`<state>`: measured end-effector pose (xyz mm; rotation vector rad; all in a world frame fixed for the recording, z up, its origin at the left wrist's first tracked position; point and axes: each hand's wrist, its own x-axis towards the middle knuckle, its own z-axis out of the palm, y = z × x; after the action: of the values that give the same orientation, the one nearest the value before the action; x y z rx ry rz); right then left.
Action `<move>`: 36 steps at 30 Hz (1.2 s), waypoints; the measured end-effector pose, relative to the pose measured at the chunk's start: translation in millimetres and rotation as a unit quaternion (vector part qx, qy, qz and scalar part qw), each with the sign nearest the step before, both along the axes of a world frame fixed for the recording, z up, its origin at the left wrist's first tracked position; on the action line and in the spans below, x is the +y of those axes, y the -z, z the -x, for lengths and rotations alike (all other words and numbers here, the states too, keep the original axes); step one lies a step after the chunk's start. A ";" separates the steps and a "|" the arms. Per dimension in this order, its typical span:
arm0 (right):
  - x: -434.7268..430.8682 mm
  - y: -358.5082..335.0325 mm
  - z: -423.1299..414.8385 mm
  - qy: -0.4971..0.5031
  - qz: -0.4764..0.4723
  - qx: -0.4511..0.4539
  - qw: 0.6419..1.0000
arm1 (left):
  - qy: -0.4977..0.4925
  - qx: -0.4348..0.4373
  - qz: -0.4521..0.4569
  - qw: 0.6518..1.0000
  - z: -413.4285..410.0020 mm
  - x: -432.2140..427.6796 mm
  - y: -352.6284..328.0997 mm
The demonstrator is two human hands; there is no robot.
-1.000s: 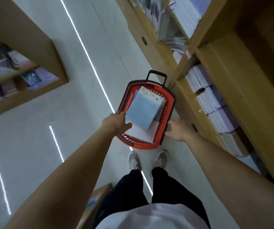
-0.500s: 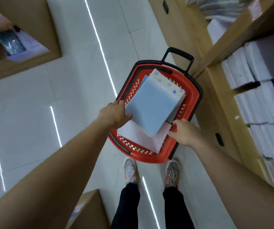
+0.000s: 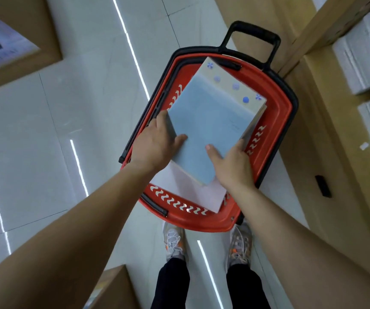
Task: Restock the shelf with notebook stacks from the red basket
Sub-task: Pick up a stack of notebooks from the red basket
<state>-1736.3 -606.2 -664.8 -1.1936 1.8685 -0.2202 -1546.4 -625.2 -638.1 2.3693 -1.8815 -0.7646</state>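
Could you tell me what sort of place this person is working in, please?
Probably a stationery or book shop aisle: wooden shelves with white paper stacks line the right side, a red basket holding a blue notebook stack sits on the tiled floor, and both hands grip that stack.

A single head-worn camera looks almost straight down from above, close over the person's outstretched arms. Its wide lens takes in the red plastic basket with a black handle [image 3: 277, 121] at centre, pale tiled floor [image 3: 72, 103] left, wooden shelving [image 3: 317, 90] right, grey sneakers [image 3: 174, 241] nearest.
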 end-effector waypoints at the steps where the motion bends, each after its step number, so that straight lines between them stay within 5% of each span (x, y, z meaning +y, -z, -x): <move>1: 2.9 1.3 -2.9 0.005 0.007 0.003 1.000 | -0.009 0.008 0.009 1.000 0.5 2.5 0.8; 13: 7.7 0.3 -0.5 -0.023 0.036 -0.035 0.998 | -0.163 0.091 -0.032 0.982 10.9 39.8 1.0; 18: 20.1 12.3 -3.0 0.041 0.056 -0.105 0.992 | -0.145 0.043 -0.027 0.988 21.8 42.2 6.9; 29: 39.0 13.0 10.3 0.204 -0.022 -0.172 0.964 | -0.249 0.146 -0.054 0.956 26.1 75.2 8.7; 36: 39.9 25.7 8.6 0.192 0.015 -0.173 0.966 | -0.244 0.170 -0.041 0.954 26.4 68.1 13.0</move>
<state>-1744.9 -566.3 -690.6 -0.7423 1.7695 -0.6314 -1572.8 -557.2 -651.1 2.3969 -1.0923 -1.1104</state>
